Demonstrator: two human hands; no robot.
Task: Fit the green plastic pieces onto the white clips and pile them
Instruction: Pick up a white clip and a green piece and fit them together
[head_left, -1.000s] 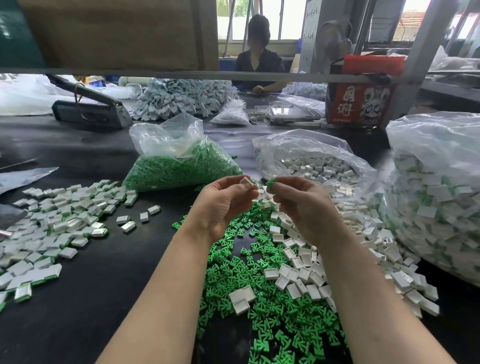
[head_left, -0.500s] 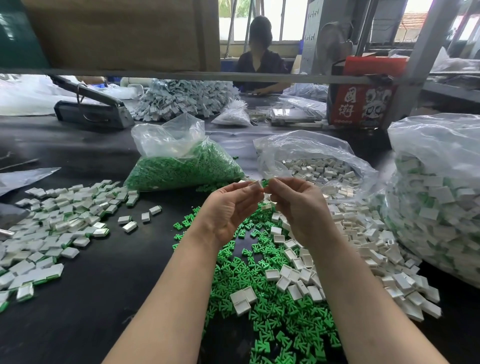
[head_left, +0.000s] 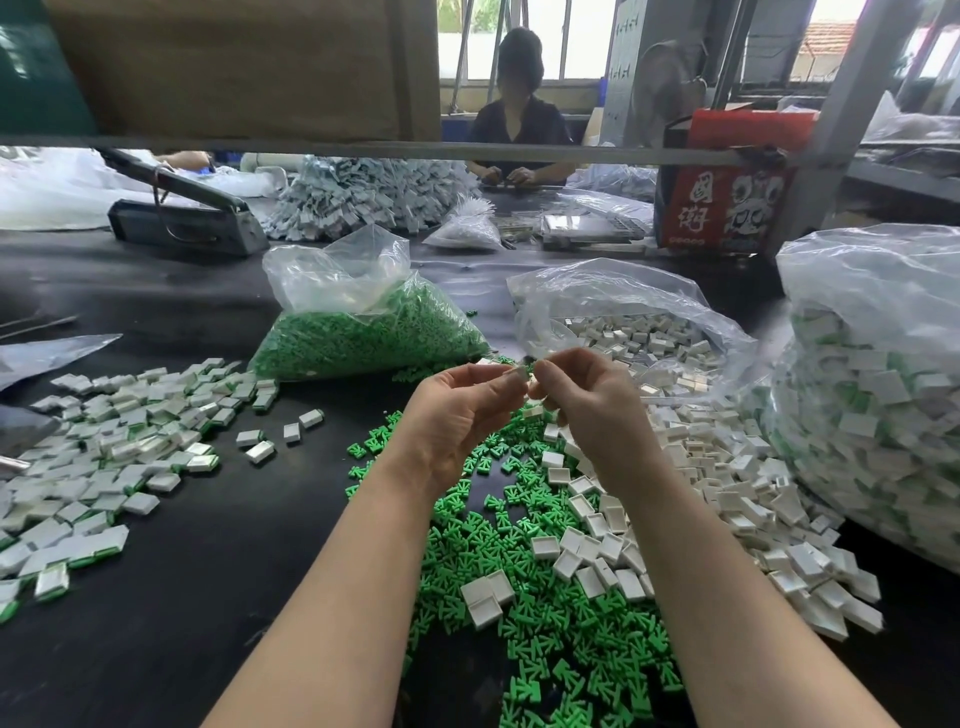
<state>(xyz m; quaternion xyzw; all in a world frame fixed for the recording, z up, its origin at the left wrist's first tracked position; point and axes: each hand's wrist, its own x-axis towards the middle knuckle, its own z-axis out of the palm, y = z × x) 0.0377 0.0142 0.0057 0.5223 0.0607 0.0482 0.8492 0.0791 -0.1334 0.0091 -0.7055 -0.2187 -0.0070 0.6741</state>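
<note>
My left hand (head_left: 457, 415) and my right hand (head_left: 592, 410) meet fingertip to fingertip above the table. Between them they pinch a white clip (head_left: 521, 375) with a green piece (head_left: 529, 366) at its top edge; most of both is hidden by the fingers. Below my hands lies a heap of loose green pieces (head_left: 519, 571). Loose white clips (head_left: 691, 478) spread to its right. A pile of fitted clips (head_left: 98, 452), white with green edges, lies at the left.
Behind stand an open bag of green pieces (head_left: 363, 332) and an open bag of white clips (head_left: 628, 332). A big bag of fitted clips (head_left: 878, 395) fills the right side. A person (head_left: 519, 130) sits across the black table (head_left: 218, 597), beside a red box (head_left: 727, 202).
My two hands have closed together: the green piece in my right fingers has come up against the white clip in my left fingers. The hands sit slightly higher in view.
</note>
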